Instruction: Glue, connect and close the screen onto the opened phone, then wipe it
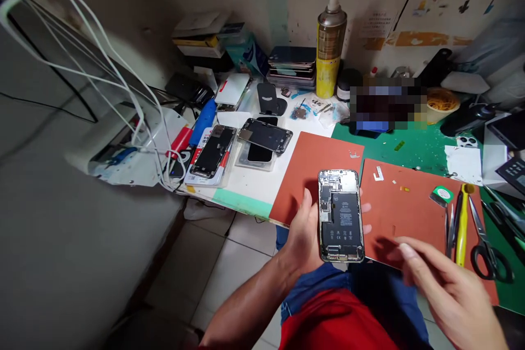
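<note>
An opened smartphone (348, 216) lies in my left hand (304, 238), screen off, with its battery and circuit board facing up. The fingers wrap under it and their tips show past its right edge; the thumb stands up at the left. To the right of the phone, my right hand (447, 279) hovers above the near edge of an orange-brown mat (410, 208). Its thumb and forefinger are drawn together in a pinch. Whether anything small is between them cannot be made out. A second orange-brown mat (315, 158) reaches under the phone's left side.
Right of my right hand lie tweezers (450, 229), a yellow-handled tool (462, 224) and scissors (484, 246). Phone screens (266, 135) rest on the white tabletop to the left. A yellow spray can (328, 60) stands by the wall. White cables (102, 49) hang at far left.
</note>
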Demonstrator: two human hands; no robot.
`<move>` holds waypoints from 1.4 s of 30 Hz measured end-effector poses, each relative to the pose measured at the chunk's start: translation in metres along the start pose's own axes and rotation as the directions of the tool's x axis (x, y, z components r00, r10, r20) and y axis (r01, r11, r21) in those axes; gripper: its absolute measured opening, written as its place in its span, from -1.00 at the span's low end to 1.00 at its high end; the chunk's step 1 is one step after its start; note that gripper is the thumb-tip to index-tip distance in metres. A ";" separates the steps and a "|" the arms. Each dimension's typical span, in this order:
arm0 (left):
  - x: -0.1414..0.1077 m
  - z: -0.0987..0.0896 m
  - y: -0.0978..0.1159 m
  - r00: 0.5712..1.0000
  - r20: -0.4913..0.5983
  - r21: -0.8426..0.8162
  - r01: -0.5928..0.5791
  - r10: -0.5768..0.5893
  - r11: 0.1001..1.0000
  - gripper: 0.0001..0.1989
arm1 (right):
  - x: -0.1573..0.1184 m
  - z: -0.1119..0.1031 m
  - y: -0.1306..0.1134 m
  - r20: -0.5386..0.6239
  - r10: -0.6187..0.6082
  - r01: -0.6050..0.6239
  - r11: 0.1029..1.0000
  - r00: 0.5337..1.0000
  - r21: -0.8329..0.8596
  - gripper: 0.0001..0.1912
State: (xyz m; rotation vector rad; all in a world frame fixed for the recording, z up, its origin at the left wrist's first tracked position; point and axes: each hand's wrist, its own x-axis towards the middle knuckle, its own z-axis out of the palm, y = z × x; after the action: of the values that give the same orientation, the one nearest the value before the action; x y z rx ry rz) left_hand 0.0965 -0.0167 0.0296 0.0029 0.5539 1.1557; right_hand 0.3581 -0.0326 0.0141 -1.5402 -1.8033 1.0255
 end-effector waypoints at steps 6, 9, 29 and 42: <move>-0.001 0.001 -0.001 0.999 0.042 0.009 -0.012 0.011 1.000 -0.16 | 0.018 0.040 -0.032 0.463 0.195 -0.429 0.765 0.865 0.480 -0.30; -0.002 0.002 -0.001 0.998 0.060 0.010 -0.032 0.032 0.999 -0.16 | 0.018 0.044 -0.032 0.411 0.173 -0.375 0.791 0.895 0.483 -0.36; -0.005 -0.006 -0.023 0.978 -0.127 0.078 -0.154 0.163 0.985 -0.30 | 0.021 0.096 -0.072 -0.230 -0.267 0.173 0.917 0.936 -0.360 -0.35; -0.114 -0.178 -0.026 0.498 -0.613 0.764 0.175 0.613 0.621 -0.57 | 0.035 0.120 -0.061 -0.231 -0.289 0.116 0.819 0.929 -0.562 -0.35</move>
State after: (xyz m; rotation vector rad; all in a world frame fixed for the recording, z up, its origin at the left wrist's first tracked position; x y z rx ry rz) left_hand 0.0128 -0.1753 -0.0847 0.2745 2.0226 1.0589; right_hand 0.2210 -0.0252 -0.0049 -1.6491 -2.0706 0.1432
